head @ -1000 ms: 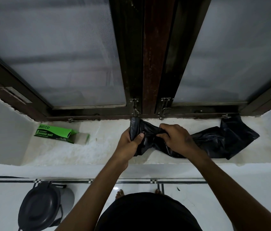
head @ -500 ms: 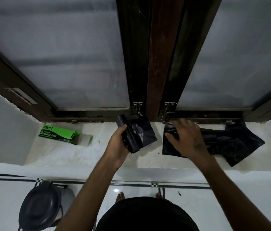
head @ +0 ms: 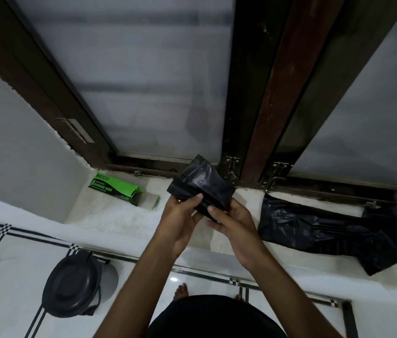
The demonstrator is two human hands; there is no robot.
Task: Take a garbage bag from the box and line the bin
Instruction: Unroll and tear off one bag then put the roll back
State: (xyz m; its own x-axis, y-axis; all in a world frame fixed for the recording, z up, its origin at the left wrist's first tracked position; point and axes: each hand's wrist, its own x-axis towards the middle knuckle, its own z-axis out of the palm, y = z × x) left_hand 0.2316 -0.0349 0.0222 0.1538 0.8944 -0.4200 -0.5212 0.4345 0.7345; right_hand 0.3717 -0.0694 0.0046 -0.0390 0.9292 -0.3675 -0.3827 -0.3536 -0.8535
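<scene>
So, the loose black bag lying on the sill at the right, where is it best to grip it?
Take the loose black bag at its near left corner, coming from the left, where the right hand already is. That end lies flat against the white sill, its edge exposed; the far end is crumpled.

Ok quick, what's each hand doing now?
Left hand: shut on the folded bag.
Right hand: also shut on the folded bag, at its lower edge.
</scene>
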